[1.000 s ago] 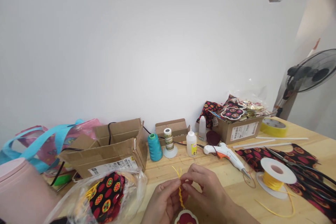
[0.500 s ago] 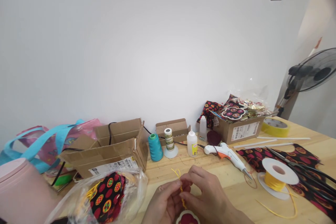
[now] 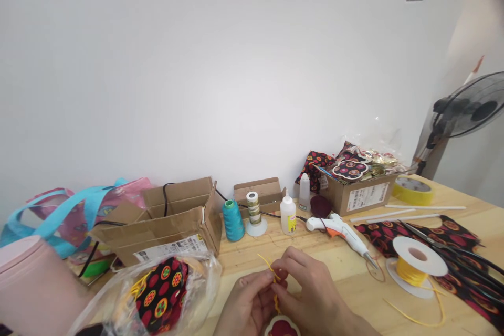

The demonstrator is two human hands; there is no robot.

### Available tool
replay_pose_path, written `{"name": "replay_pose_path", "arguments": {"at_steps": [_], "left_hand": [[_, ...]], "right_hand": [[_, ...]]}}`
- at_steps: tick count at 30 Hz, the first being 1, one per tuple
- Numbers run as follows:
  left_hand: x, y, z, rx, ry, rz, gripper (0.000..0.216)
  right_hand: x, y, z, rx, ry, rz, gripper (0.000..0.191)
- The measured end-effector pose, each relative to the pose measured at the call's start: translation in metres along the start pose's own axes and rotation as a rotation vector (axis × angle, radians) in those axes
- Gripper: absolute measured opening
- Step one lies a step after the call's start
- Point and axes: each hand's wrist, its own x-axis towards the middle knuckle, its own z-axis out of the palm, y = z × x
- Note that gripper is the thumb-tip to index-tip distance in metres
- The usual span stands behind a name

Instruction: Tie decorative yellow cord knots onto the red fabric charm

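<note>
Low in the middle of the view, my left hand (image 3: 250, 302) pinches a yellow cord (image 3: 264, 261) between thumb and fingers. My right hand (image 3: 305, 286) is closed on the same cord from the other side, the fingertips of both hands almost meeting. A short cord end sticks up above the fingers. Below them the twisted or knotted cord runs down to a flower-shaped pendant (image 3: 282, 326) with a pale rim and dark red fabric face, cut off by the bottom edge. The fingers hide the part of the cord between them.
On the right are a spool of yellow cord (image 3: 418, 262), black scissors (image 3: 459, 257), patterned fabric (image 3: 378, 233) and a glue gun (image 3: 342, 233). Behind stand a glue bottle (image 3: 289, 215), teal thread (image 3: 233, 223) and a filled carton (image 3: 364, 197). Left are an open carton (image 3: 169, 239) and plastic bag (image 3: 205, 278).
The cord's loop above my fingertips has drawn down, leaving a single end sticking up to the left. Both hands stay nearly in place, and the pendant hangs where it was.
</note>
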Motion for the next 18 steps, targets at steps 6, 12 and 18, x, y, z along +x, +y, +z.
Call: {"name": "replay_pose_path", "arguments": {"at_steps": [6,12,18], "left_hand": [[0.0029,0.001,-0.0027,-0.007,-0.042,0.009,0.012],[-0.0003,0.0005,-0.0011,0.002,-0.035,0.022,0.012],[-0.0013,0.0016,-0.0018,-0.011,-0.017,0.014,0.012]], "right_hand": [[0.0001,-0.0004,-0.0018,0.024,0.011,-0.032,0.018],[0.0008,0.0006,-0.0028,0.051,0.026,-0.03,0.018],[0.0015,-0.0001,-0.008,0.031,-0.032,-0.106,0.02]]}}
